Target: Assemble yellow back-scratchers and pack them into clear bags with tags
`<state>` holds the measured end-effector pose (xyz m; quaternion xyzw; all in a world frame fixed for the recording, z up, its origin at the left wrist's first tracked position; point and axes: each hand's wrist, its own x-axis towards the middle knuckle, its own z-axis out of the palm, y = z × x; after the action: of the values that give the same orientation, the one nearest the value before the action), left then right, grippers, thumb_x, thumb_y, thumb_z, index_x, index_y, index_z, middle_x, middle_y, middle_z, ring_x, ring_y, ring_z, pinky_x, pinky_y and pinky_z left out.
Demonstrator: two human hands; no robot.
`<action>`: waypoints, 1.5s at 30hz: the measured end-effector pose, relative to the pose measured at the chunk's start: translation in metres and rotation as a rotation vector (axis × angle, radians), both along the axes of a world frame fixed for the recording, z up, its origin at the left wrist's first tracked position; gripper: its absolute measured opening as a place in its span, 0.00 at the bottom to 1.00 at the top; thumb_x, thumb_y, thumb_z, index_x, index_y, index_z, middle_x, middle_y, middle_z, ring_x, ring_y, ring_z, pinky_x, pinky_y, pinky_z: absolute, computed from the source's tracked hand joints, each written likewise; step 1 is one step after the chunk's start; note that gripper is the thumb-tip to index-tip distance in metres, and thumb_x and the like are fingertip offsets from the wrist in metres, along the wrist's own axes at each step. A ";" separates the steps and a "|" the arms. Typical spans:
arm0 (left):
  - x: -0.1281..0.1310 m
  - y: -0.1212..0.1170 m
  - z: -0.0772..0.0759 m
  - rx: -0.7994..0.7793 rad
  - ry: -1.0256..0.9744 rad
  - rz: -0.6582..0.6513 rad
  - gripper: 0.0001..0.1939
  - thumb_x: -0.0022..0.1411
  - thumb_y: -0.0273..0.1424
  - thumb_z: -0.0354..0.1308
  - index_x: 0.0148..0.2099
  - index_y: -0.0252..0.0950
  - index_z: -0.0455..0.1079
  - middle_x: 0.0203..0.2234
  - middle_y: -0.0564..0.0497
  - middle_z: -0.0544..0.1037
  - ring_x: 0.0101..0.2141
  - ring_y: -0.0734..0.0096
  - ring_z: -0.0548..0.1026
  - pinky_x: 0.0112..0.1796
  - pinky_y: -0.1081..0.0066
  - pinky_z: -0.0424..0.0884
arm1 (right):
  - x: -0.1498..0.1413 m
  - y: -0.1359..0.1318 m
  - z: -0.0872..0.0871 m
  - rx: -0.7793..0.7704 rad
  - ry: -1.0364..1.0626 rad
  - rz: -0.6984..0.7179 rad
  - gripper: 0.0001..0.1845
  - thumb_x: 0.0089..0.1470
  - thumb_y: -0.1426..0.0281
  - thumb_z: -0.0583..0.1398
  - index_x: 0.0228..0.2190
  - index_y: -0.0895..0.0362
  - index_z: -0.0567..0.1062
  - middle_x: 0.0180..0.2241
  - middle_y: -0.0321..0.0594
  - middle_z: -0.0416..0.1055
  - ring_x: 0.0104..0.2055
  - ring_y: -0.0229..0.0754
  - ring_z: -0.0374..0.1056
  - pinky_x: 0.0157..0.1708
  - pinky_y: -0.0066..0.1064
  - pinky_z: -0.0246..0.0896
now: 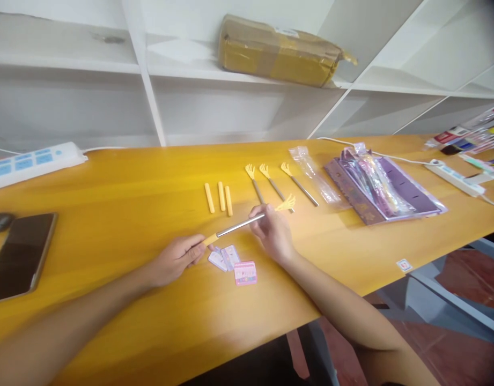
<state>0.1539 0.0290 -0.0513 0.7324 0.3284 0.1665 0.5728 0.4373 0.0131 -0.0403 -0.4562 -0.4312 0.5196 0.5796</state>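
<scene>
The left hand [178, 260] is closed round the yellow handle [210, 240] of a scratcher [241, 224], fingers and thumb wrapped over its end; the right hand [275, 233] pinches the metal rod near the claw [286, 203], which pokes out past the knuckles; the scratcher is held up over the middle of the bench [130, 187], tilted, claw end higher in view and toward the right.

The step in hand looks to be joining handle and rod, or checking that joint; they meet in one line, though how deep the rod sits cannot be told; pushing them home would call for a firm hold on both parts, kept straight, with the pressure along the rod and off the thin claw tines.

Toward the bench's far edge, beyond the hands, three loose handles [221, 196] lie side by side, and to their right three bare rods with claws [276, 188]; a clear sleeve [317, 176] lies between these and a purple tray [426, 202] of packets; nearer the bench's near edge, below the held scratcher, a few small cards [245, 273] lie close together; a phone [23, 257] lies well apart, off to the left.
</scene>
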 end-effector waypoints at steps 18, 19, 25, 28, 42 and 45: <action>0.002 0.001 0.012 0.104 0.128 -0.051 0.23 0.78 0.49 0.42 0.47 0.37 0.69 0.27 0.56 0.66 0.29 0.71 0.64 0.33 0.71 0.60 | 0.005 -0.001 -0.001 0.191 -0.075 0.116 0.29 0.70 0.49 0.55 0.31 0.59 0.79 0.24 0.35 0.65 0.19 0.31 0.56 0.22 0.29 0.48; 0.002 0.001 0.013 0.107 0.127 -0.054 0.23 0.78 0.49 0.42 0.47 0.37 0.70 0.28 0.56 0.67 0.29 0.70 0.65 0.33 0.71 0.61 | 0.006 -0.001 -0.001 0.201 -0.067 0.128 0.29 0.70 0.49 0.55 0.32 0.59 0.80 0.24 0.35 0.65 0.19 0.31 0.56 0.22 0.29 0.49; 0.002 0.003 0.011 0.144 0.111 -0.078 0.23 0.78 0.48 0.42 0.45 0.37 0.70 0.32 0.53 0.72 0.32 0.69 0.68 0.35 0.70 0.63 | 0.006 -0.002 -0.005 0.235 -0.028 0.193 0.26 0.72 0.53 0.54 0.34 0.58 0.81 0.27 0.36 0.66 0.21 0.31 0.60 0.23 0.29 0.52; 0.001 0.004 0.008 0.167 0.101 -0.091 0.22 0.78 0.46 0.42 0.47 0.37 0.70 0.36 0.51 0.75 0.35 0.68 0.70 0.38 0.70 0.65 | 0.005 -0.002 -0.008 0.253 -0.014 0.212 0.26 0.73 0.54 0.53 0.35 0.58 0.81 0.26 0.36 0.65 0.20 0.31 0.61 0.24 0.30 0.52; 0.001 0.005 0.010 0.186 0.093 -0.082 0.22 0.78 0.47 0.43 0.41 0.37 0.68 0.29 0.54 0.69 0.30 0.71 0.65 0.34 0.71 0.61 | -0.020 -0.013 -0.016 0.207 0.015 0.462 0.26 0.75 0.54 0.49 0.41 0.58 0.78 0.28 0.38 0.72 0.22 0.33 0.67 0.26 0.28 0.63; 0.001 0.005 0.009 0.176 0.076 -0.079 0.23 0.77 0.48 0.43 0.40 0.37 0.68 0.27 0.55 0.67 0.29 0.72 0.64 0.32 0.71 0.60 | -0.032 -0.014 -0.020 0.143 0.020 0.493 0.28 0.74 0.51 0.48 0.41 0.59 0.76 0.23 0.35 0.70 0.19 0.33 0.64 0.22 0.26 0.60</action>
<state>0.1549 0.0345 -0.0422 0.7981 0.3049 0.1439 0.4993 0.4056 -0.0013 -0.0601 -0.2901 -0.5595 0.6177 0.4703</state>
